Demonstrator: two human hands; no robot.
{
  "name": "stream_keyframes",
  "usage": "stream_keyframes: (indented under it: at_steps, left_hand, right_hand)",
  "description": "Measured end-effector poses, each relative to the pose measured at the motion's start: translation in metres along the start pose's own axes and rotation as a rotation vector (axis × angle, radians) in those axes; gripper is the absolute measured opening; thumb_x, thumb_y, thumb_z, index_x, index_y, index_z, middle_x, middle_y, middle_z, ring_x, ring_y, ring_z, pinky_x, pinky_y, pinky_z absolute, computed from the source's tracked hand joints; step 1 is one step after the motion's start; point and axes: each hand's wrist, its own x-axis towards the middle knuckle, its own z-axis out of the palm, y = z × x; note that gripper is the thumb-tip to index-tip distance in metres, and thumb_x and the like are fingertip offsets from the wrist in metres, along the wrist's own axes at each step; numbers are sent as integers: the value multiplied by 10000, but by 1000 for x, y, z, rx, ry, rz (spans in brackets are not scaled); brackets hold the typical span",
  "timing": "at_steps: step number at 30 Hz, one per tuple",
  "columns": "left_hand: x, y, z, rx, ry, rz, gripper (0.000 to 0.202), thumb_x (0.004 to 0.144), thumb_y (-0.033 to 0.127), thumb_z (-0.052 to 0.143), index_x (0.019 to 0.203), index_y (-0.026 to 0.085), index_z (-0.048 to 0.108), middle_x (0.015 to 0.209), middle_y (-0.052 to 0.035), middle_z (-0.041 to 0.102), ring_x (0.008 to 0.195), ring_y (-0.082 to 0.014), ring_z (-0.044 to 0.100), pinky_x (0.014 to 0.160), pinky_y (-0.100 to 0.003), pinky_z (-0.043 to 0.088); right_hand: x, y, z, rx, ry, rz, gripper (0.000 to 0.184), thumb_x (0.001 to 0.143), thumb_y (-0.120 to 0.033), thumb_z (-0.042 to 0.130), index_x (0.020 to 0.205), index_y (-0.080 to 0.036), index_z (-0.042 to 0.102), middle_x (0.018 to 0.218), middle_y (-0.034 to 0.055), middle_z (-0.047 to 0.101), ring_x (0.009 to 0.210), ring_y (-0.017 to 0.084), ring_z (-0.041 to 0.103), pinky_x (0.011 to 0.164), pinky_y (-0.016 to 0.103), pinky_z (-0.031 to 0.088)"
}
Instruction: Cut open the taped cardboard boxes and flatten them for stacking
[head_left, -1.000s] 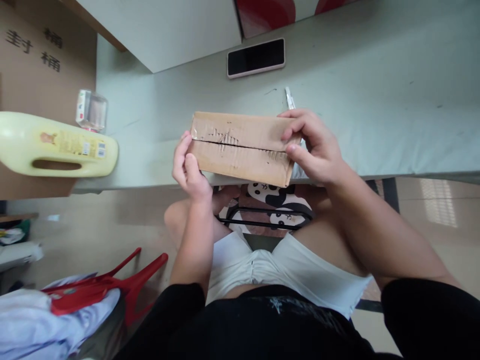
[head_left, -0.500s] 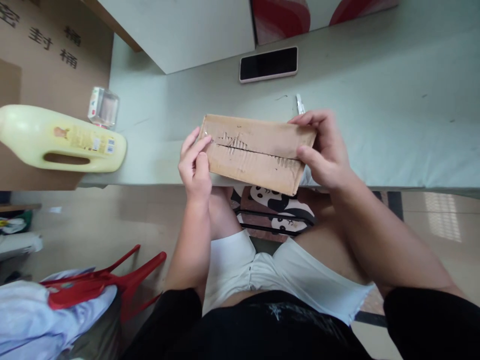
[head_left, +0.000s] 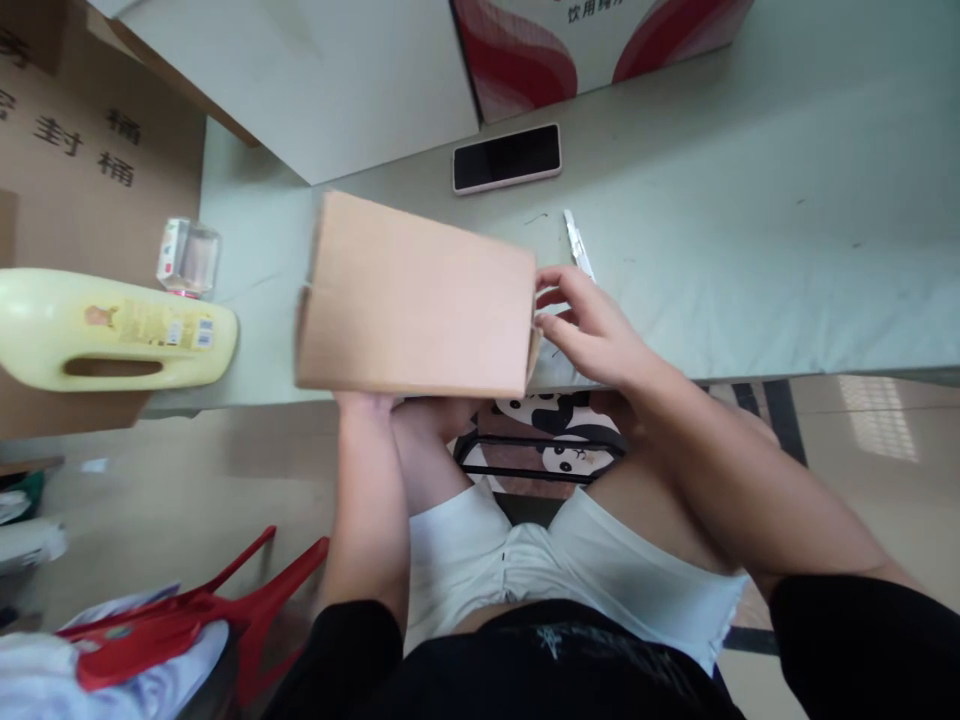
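Note:
A plain brown cardboard box (head_left: 420, 300) is held tilted over the table's front edge, with a broad smooth face towards me. My left hand (head_left: 364, 402) is under its lower left part; the box hides the fingers. At the box's right end, my right hand (head_left: 589, 325) has its thumb and fingertips bent against the edge, close to a small flap. Just beyond that hand a slim white and grey tool like a utility knife (head_left: 577, 244) lies on the table. A phone with a dark screen (head_left: 508, 159) lies behind the box.
On the left stand a yellow handled jug (head_left: 120, 330) and a small clear container (head_left: 190, 258), by a large printed carton (head_left: 67, 200). A white box (head_left: 322, 80) and a red-and-white carton (head_left: 600, 50) stand at the back of the green-covered table (head_left: 787, 250). A red stool (head_left: 262, 590) is at lower left.
The box has been turned so that a broad smooth face replaces the torn, slit side, and it has moved left. My left hand has gone beneath it. The view has shifted slightly.

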Motion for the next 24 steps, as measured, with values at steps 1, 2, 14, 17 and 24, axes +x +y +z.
stream_keyframes:
  at_steps: [1,2,14,17,24]
  left_hand:
    - [-6,-1,6,-25,65,-39,418,836,550,646,1112,237,675,1178,-48,754,1109,-223,688,917,-384,598]
    - [-12,-3,12,-17,60,-99,392,816,523,689,1074,229,689,1111,-59,766,1036,-215,706,846,-358,609]
    - [-74,-12,44,49,-446,-525,705,800,825,482,939,166,690,566,-52,644,458,-187,621,369,-248,394]
    - [-89,-23,48,308,-469,-442,442,737,607,711,785,171,660,461,-12,559,373,-172,542,342,-257,327]
    - [-81,10,43,285,229,528,175,899,332,471,760,240,526,603,34,529,568,-126,590,622,-343,520]
  right_hand:
    - [0,1,1,-33,-36,-3,340,872,-403,555,1165,-233,582,1254,104,656,1103,264,643,883,450,567]
    - [0,3,2,-60,-72,-27,367,879,-436,565,1182,-229,584,1243,110,665,1117,276,639,922,481,559]
    - [-14,-5,-12,-144,129,-504,418,927,-498,562,1287,-290,606,1455,114,539,1399,340,495,1174,589,403]
    - [-18,-9,-14,-106,201,-545,285,916,-449,581,1130,-273,646,1385,112,590,1313,322,572,1130,580,454]
    - [-15,-9,-6,-97,236,-357,169,922,-401,539,967,-257,616,1202,107,680,1227,305,628,1065,540,485]
